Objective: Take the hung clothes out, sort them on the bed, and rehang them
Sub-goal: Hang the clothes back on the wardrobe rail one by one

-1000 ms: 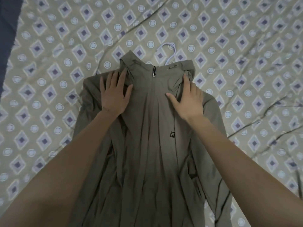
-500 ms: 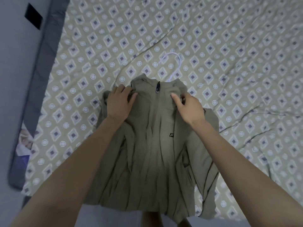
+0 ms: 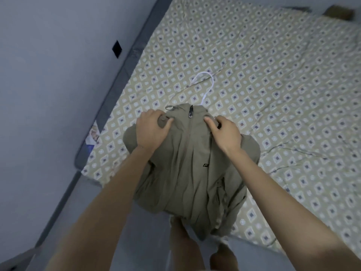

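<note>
Gripping the olive-green zip-up jacket [image 3: 187,163] at each shoulder, the left hand [image 3: 151,130] and right hand [image 3: 224,132] curl into its fabric. It drapes over the patterned bed's [image 3: 273,85] edge, white hanger hook [image 3: 206,83] poking from its collar.

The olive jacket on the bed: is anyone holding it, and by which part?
Yes. The left hand and the right hand each grip the jacket at a shoulder, either side of its zipped collar.
</note>
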{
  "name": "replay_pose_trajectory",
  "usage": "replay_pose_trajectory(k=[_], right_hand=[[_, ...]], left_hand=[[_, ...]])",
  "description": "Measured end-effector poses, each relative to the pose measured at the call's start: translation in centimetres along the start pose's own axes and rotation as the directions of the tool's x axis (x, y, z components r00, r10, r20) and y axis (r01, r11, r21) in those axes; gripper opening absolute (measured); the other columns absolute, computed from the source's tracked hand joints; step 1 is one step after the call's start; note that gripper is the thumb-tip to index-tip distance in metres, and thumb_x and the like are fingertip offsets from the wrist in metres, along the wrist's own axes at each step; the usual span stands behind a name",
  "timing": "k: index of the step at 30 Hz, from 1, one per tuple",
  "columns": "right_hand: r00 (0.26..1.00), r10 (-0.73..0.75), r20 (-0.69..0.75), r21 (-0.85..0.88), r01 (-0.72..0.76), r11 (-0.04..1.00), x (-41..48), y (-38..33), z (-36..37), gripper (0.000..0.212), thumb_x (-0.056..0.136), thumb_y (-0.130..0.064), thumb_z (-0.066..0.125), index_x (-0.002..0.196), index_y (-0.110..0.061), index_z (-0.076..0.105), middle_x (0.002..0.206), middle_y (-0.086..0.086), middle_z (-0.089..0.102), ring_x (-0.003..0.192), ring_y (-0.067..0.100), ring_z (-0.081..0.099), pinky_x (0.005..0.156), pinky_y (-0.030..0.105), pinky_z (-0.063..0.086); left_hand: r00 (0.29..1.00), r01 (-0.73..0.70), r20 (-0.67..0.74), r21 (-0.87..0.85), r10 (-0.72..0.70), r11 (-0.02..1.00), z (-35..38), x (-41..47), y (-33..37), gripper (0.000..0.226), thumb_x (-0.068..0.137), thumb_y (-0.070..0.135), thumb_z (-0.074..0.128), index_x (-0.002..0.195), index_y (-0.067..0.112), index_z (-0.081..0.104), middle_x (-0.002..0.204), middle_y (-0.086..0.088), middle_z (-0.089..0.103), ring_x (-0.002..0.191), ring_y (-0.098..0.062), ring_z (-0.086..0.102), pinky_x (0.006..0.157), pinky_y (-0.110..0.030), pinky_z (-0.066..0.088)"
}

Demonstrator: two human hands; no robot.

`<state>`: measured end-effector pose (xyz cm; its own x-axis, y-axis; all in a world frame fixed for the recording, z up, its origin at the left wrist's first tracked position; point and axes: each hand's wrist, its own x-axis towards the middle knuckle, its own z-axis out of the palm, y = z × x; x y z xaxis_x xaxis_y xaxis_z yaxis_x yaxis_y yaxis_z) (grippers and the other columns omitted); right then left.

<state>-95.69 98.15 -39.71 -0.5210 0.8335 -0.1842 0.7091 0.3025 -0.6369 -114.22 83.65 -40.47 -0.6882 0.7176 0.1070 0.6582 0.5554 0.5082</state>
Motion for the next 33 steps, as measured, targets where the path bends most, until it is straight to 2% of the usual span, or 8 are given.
replay_pose_trajectory(k=[6,10,13,16,20,23,29,33], right_hand=[[0.961,-0.259,0.098,0.045,0.255,0.966,-7.2,-3.2,-1.7,0.053,0.096,-0.054,0.049,0.06,-0.02,0.031,0.055,-0.003,0.039,0.058,0.021,0.043,0.052,0.037,0.024],[0.88,-0.436,0.188,0.035,0.437,0.899,-11.6,-6.3,-2.3,0.051,0.097,-0.052,0.05,0.059,-0.025,0.03,0.054,-0.004,0.038,0.062,0.024,0.045,0.055,0.035,0.023],[0.805,-0.536,0.253,0.073,0.537,0.841,-15.1,-9.1,-2.0,0.052,0.096,-0.053,0.051,0.059,-0.022,0.031,0.054,-0.003,0.038,0.062,0.025,0.045,0.055,0.037,0.021],[0.703,-0.636,0.319,0.114,0.638,0.762,-18.8,-11.6,-1.0,0.052,0.095,-0.054,0.052,0.06,-0.021,0.032,0.053,-0.002,0.037,0.06,0.024,0.044,0.053,0.037,0.022],[0.564,-0.74,0.366,0.188,0.734,0.652,-23.7,-14.2,0.3,0.055,0.093,-0.053,0.057,0.061,-0.014,0.034,0.051,0.0,0.035,0.054,0.02,0.04,0.054,0.039,0.021],[0.431,-0.805,0.407,0.241,0.8,0.55,-28.7,-15.7,1.2,0.056,0.092,-0.052,0.059,0.061,-0.014,0.033,0.051,0.0,0.035,0.052,0.017,0.036,0.054,0.04,0.02],[0.214,-0.854,0.474,0.321,0.861,0.394,-38.7,-17.0,2.9,0.052,0.091,-0.053,0.059,0.06,-0.02,0.035,0.054,-0.002,0.04,0.056,0.019,0.042,0.053,0.038,0.025],[0.099,-0.852,0.514,0.378,0.865,0.329,-45.4,-16.6,3.7,0.052,0.091,-0.055,0.058,0.062,-0.015,0.042,0.055,-0.003,0.041,0.056,0.019,0.041,0.054,0.037,0.021]], left_hand=[[0.974,0.166,-0.16,0.021,-0.16,0.986,-7.8,-10.1,1.7,0.048,0.093,0.059,0.046,0.088,0.017,0.067,0.087,-0.002,0.067,0.085,-0.025,0.059,0.078,-0.041,0.045],[0.902,0.299,-0.316,-0.039,-0.295,0.954,-12.7,-17.5,2.7,0.037,0.092,0.05,0.06,0.101,0.016,0.07,0.096,-0.004,0.071,0.094,-0.026,0.062,0.081,-0.037,0.042],[0.852,0.386,-0.368,-0.036,-0.372,0.922,-15.7,-23.4,2.6,0.044,0.093,0.055,0.051,0.106,0.019,0.072,0.102,-0.006,0.072,0.097,-0.031,0.062,0.084,-0.04,0.045],[0.771,0.487,-0.429,-0.08,-0.471,0.87,-18.0,-29.6,1.7,0.054,0.091,0.06,0.038,0.103,0.02,0.073,0.098,-0.008,0.07,0.094,-0.033,0.061,0.083,-0.045,0.048],[0.661,0.581,-0.49,-0.145,-0.568,0.801,-19.8,-37.1,1.6,0.051,0.092,0.057,0.04,0.096,0.018,0.072,0.094,-0.006,0.07,0.092,-0.03,0.061,0.083,-0.045,0.048],[0.564,0.627,-0.543,-0.209,-0.622,0.75,-20.9,-43.9,1.9,0.046,0.094,0.054,0.041,0.092,0.018,0.069,0.093,-0.003,0.069,0.091,-0.026,0.06,0.081,-0.045,0.048],[0.361,0.728,-0.641,-0.26,-0.677,0.635,-21.5,-56.0,4.3,0.028,0.099,0.037,0.055,0.098,0.013,0.07,0.097,-0.004,0.068,0.091,-0.024,0.061,0.072,-0.04,0.049],[0.224,0.79,-0.684,-0.29,-0.694,0.541,-21.4,-63.3,6.5,0.024,0.099,0.035,0.057,0.098,0.014,0.069,0.097,-0.004,0.067,0.089,-0.025,0.062,0.067,-0.037,0.047]])
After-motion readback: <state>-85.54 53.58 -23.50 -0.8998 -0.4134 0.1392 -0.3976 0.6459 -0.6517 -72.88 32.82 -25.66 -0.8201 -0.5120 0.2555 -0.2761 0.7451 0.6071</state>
